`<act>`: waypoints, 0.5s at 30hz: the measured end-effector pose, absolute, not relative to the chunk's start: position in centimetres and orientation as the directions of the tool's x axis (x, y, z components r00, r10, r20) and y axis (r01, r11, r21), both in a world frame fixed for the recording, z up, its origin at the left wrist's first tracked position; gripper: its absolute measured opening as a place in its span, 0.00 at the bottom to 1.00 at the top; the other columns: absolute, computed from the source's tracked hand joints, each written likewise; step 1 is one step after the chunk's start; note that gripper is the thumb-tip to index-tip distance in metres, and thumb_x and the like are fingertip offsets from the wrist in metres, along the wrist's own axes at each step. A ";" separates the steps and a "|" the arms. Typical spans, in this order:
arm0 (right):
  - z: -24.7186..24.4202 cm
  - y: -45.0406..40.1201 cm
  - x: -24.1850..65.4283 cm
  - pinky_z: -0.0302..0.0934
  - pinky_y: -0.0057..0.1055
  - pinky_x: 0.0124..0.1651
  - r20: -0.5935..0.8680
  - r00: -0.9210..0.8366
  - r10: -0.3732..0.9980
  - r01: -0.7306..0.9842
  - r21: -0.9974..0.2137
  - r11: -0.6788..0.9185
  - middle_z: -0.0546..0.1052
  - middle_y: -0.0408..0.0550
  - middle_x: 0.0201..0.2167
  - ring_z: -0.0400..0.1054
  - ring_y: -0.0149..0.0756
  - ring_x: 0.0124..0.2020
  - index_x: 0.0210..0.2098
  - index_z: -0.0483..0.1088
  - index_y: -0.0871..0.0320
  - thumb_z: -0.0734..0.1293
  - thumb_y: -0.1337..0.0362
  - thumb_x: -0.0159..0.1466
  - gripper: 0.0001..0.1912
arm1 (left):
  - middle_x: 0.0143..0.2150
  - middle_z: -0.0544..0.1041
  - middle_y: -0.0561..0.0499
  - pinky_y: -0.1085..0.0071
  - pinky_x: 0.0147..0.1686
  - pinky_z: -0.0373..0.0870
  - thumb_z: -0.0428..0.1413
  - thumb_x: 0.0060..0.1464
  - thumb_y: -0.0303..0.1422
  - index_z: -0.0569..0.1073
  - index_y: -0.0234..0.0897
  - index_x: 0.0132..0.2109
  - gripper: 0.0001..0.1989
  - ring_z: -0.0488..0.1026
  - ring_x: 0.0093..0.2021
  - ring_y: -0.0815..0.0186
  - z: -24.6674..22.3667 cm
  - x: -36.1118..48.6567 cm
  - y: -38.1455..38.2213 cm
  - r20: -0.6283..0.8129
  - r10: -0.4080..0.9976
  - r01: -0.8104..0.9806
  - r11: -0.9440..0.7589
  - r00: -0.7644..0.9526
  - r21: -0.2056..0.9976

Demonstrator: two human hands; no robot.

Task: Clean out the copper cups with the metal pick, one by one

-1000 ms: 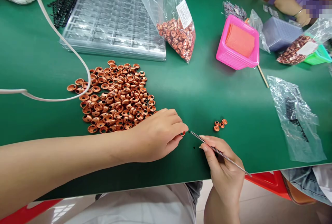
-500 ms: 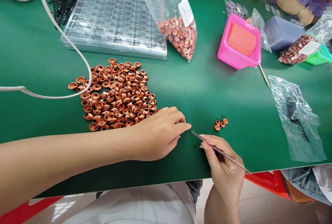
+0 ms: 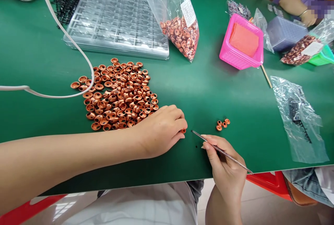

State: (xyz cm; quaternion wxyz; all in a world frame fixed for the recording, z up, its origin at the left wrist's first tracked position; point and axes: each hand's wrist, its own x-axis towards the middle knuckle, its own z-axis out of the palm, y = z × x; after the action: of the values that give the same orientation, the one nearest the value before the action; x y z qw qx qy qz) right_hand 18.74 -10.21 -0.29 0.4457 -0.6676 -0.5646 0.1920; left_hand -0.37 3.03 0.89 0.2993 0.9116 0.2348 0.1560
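Observation:
My left hand is closed, its fingertips pinching one small copper-coloured cup-shaped piece. Beneath and behind that hand spreads a pile of the same hollow copper pieces, each with a hole. My right hand is closed around a pair of slim metal tweezers, whose tip points left, a short gap away from the piece in my left fingers. A tiny black bit lies on the table below the tip. Several copper pieces form a small group beyond my right hand.
Stacked clear plastic trays stand at the back, beside a bag of copper pieces. A white cord loops over the left side. Right of centre are a pink basket and a clear bag with black parts. A co-worker's arm rests far right.
My left hand has drawn slightly left, away from the tweezers' tip, and its index finger has curled in. The copper piece in its fingertips now shows. My right hand is nearly still.

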 end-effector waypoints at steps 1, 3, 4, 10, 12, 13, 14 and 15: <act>-0.3 -10.2 18.7 0.73 0.31 0.35 0.249 0.296 0.922 0.578 -0.815 0.035 0.80 0.45 0.40 0.76 0.34 0.36 0.39 0.74 0.53 0.68 0.71 0.61 0.09 | 0.39 0.73 0.46 0.64 0.40 0.65 0.54 0.59 0.26 0.75 0.33 0.38 0.04 0.67 0.40 0.61 0.9 -0.4 3.0 0.156 0.520 0.326 -0.713 0.840 0.621; -0.3 -10.3 18.7 0.73 0.31 0.33 0.271 0.319 0.908 0.557 -0.829 0.052 0.80 0.44 0.40 0.75 0.33 0.34 0.39 0.74 0.53 0.68 0.72 0.60 0.10 | 0.39 0.74 0.47 0.64 0.40 0.65 0.53 0.59 0.25 0.75 0.34 0.39 0.05 0.68 0.40 0.62 0.8 -0.4 3.0 0.192 0.515 0.303 -0.723 0.835 0.621; -0.4 -10.4 18.7 0.73 0.32 0.33 0.288 0.332 0.898 0.542 -0.838 0.069 0.80 0.44 0.39 0.75 0.33 0.33 0.39 0.74 0.53 0.68 0.73 0.60 0.10 | 0.38 0.75 0.47 0.65 0.40 0.65 0.53 0.59 0.25 0.74 0.34 0.39 0.06 0.68 0.40 0.62 0.9 -0.4 3.0 0.210 0.510 0.289 -0.728 0.834 0.621; -0.5 -11.1 18.2 0.73 0.37 0.35 0.436 0.391 0.811 0.478 -0.849 0.227 0.79 0.45 0.33 0.76 0.39 0.35 0.39 0.75 0.54 0.68 0.75 0.59 0.12 | 0.35 0.76 0.49 0.67 0.37 0.64 0.49 0.61 0.24 0.73 0.34 0.40 0.08 0.68 0.37 0.64 1.0 -0.2 2.3 0.255 0.494 0.243 -0.735 0.831 0.632; -0.6 -11.3 17.8 0.73 0.38 0.36 0.452 0.374 0.810 0.470 -0.845 0.255 0.79 0.45 0.33 0.76 0.38 0.36 0.40 0.74 0.54 0.68 0.76 0.59 0.13 | 0.35 0.77 0.49 0.67 0.37 0.63 0.50 0.60 0.24 0.73 0.34 0.41 0.08 0.68 0.37 0.64 1.0 0.0 2.1 0.245 0.493 0.243 -0.730 0.835 0.639; -0.6 -11.4 17.7 0.73 0.38 0.37 0.456 0.359 0.814 0.471 -0.842 0.264 0.79 0.45 0.34 0.76 0.38 0.37 0.41 0.74 0.54 0.67 0.77 0.58 0.14 | 0.36 0.77 0.49 0.67 0.37 0.63 0.50 0.60 0.24 0.73 0.34 0.41 0.07 0.68 0.37 0.64 1.0 0.1 2.0 0.239 0.491 0.243 -0.727 0.838 0.642; -0.6 -11.4 17.6 0.73 0.38 0.38 0.460 0.345 0.819 0.474 -0.838 0.271 0.79 0.45 0.34 0.76 0.38 0.38 0.41 0.74 0.54 0.67 0.78 0.58 0.15 | 0.36 0.77 0.49 0.67 0.37 0.63 0.50 0.60 0.24 0.73 0.34 0.41 0.07 0.68 0.37 0.64 1.0 0.1 1.9 0.236 0.488 0.240 -0.725 0.840 0.645; -0.6 -11.4 17.5 0.72 0.38 0.38 0.463 0.332 0.822 0.479 -0.833 0.276 0.79 0.45 0.35 0.76 0.38 0.38 0.41 0.74 0.54 0.67 0.79 0.58 0.16 | 0.36 0.77 0.49 0.67 0.37 0.64 0.50 0.60 0.24 0.73 0.34 0.41 0.07 0.68 0.38 0.64 1.0 0.2 1.9 0.236 0.486 0.236 -0.724 0.841 0.648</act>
State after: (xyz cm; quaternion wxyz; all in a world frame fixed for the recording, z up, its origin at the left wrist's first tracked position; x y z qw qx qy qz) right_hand 17.53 -11.42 -0.64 0.5713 -0.5826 -0.5583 0.1502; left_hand 0.21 1.88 0.99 0.3136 0.9068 0.1992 0.1993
